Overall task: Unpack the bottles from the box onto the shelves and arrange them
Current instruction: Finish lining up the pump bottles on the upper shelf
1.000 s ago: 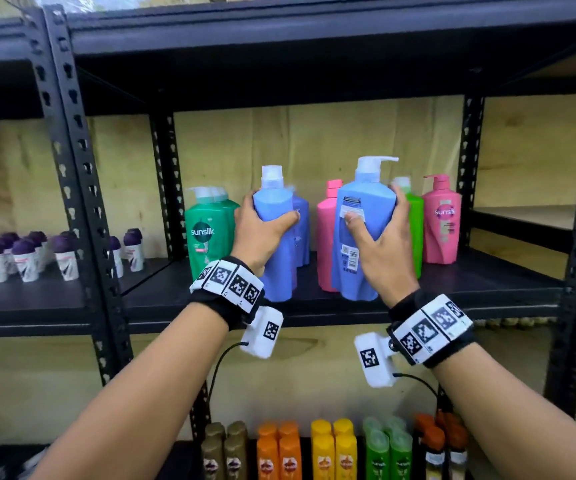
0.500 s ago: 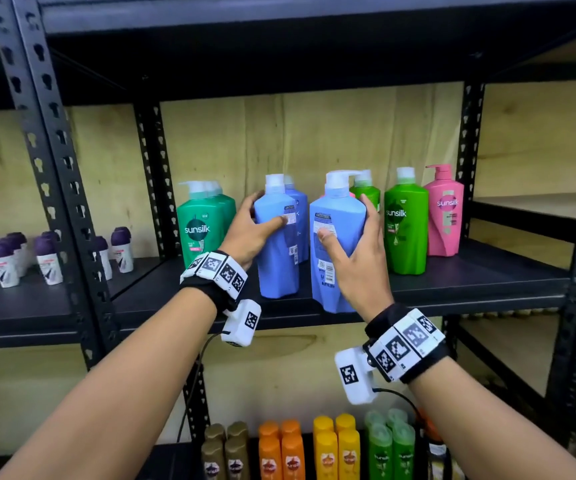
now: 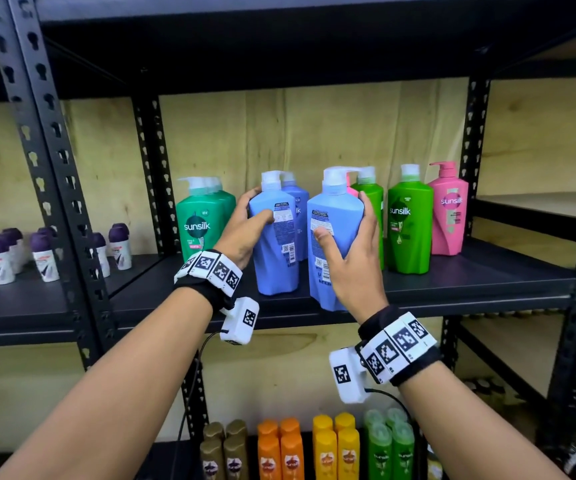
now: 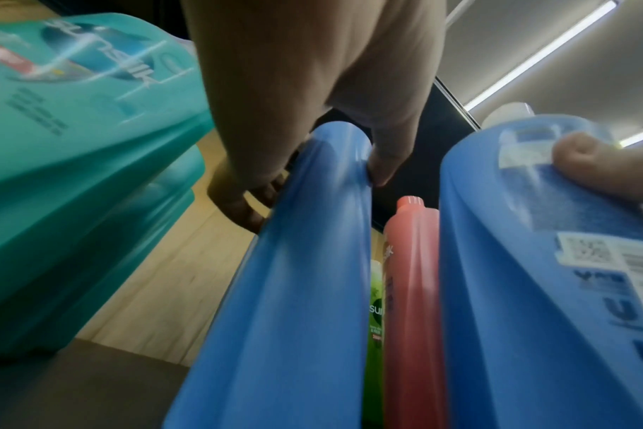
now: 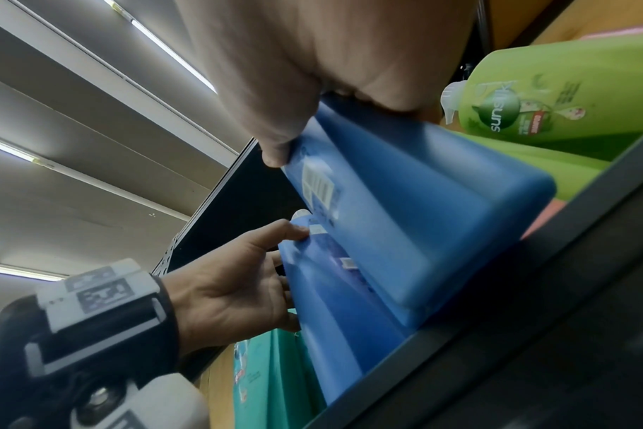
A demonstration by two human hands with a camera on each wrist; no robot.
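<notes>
Two blue pump bottles stand on the black middle shelf (image 3: 470, 282), back labels toward me. My left hand (image 3: 245, 230) grips the left blue bottle (image 3: 276, 244), thumb on its label, fingers round its far side. My right hand (image 3: 356, 251) grips the right blue bottle (image 3: 335, 237) at the shelf's front edge, thumb on its label. In the left wrist view the left blue bottle (image 4: 294, 290) sits under my fingers. In the right wrist view the right blue bottle (image 5: 404, 217) overhangs the shelf lip slightly. A third blue bottle (image 3: 297, 209) stands behind the left one.
Teal-green pump bottles (image 3: 200, 223) stand left of my hands; two bright green bottles (image 3: 409, 223) and a pink one (image 3: 449, 213) stand to the right. Small purple-capped roll-ons (image 3: 2, 254) fill the left bay. Rows of small bottles (image 3: 290, 448) line the shelf below.
The right blue bottle has moved left, away from the green bottles and close beside the left blue one. My left hand has kept its grip on the left bottle.
</notes>
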